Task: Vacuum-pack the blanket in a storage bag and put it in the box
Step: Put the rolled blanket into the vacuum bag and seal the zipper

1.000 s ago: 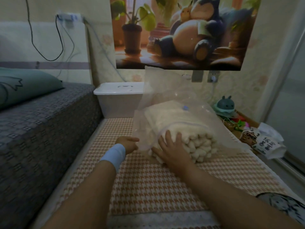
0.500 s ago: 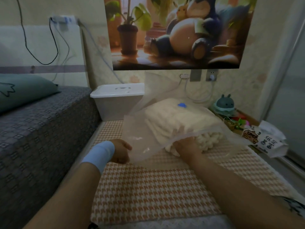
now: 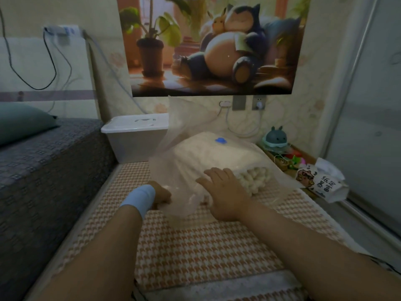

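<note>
A folded cream blanket [image 3: 217, 153] lies inside a clear plastic storage bag [image 3: 184, 131] on the houndstooth mat. The bag carries a blue valve [image 3: 220, 140] on top, and its far end stands up against the wall. My left hand [image 3: 161, 195], with a blue wristband, grips the bag's near left edge. My right hand [image 3: 225, 192] lies flat with spread fingers on the bag, pressing the blanket's near end. A white lidded storage box [image 3: 134, 135] stands behind the bag to the left, its lid closed.
A grey bed [image 3: 43, 161] with a green pillow [image 3: 21, 122] runs along the left. A small teal toy [image 3: 275, 139], a tray of small things and a printed paper pack [image 3: 321, 181] sit at the right. A sliding door [image 3: 373, 127] borders the right side.
My right hand came out from under the bag's opening and now lies flat on top of the blanket's near end. The bag has settled lower onto the mat. My left hand kept its grip.
</note>
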`<control>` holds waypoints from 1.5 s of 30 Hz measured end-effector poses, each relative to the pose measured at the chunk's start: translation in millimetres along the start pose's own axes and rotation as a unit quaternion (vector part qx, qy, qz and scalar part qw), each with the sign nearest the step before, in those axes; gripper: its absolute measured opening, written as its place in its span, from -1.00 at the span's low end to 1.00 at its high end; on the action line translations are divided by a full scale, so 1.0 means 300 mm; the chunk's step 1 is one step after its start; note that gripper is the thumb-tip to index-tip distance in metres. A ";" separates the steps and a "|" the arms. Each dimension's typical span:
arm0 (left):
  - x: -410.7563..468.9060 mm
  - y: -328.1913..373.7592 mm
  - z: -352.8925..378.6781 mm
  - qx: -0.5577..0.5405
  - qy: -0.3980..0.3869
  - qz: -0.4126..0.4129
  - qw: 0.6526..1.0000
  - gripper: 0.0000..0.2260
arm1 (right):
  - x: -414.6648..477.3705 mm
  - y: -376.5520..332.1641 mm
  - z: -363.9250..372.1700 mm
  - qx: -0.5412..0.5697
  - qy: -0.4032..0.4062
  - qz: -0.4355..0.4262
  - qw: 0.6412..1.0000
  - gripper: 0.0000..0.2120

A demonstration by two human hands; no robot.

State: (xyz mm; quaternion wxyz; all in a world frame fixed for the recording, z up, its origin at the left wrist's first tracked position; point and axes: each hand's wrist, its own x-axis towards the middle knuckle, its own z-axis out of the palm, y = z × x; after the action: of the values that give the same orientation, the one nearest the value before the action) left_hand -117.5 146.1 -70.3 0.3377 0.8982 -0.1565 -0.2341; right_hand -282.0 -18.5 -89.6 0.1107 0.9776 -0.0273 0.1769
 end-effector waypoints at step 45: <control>0.316 1.338 -0.457 0.093 -0.158 0.243 0.952 -0.90 | 0.612 0.907 -0.544 0.499 -0.114 0.341 0.788 -0.83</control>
State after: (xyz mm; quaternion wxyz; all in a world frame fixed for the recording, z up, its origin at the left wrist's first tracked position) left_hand -14.9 -112.5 263.7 0.2700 0.8118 -0.4428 -0.2685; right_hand -190.8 -249.1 180.2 -0.4638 0.8370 -0.2794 0.0790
